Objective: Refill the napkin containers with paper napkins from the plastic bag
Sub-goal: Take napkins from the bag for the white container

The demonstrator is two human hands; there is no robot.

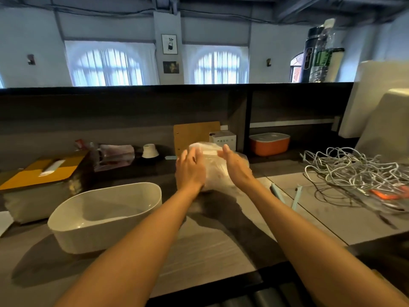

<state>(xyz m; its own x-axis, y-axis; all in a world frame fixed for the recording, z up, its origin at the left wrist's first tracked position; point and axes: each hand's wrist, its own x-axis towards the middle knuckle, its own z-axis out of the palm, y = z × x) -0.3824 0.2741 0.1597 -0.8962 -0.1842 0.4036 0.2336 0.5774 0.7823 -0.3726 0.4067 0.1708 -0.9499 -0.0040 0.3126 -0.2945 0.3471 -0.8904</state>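
Currently left hand (190,168) and right hand (236,166) flank the clear plastic bag of napkins (213,167), fingers straight, palms pressing its sides; open white container (106,216) sits left.

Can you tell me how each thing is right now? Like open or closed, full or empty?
plastic bag: upright on the counter, held between both hands
left hand: fingers straight, against the bag's side
right hand: fingers straight, against the bag's other side
white container: lid off, empty
orange container: lid on
box with yellow lid: closed, napkin sticking out
cables: tangled
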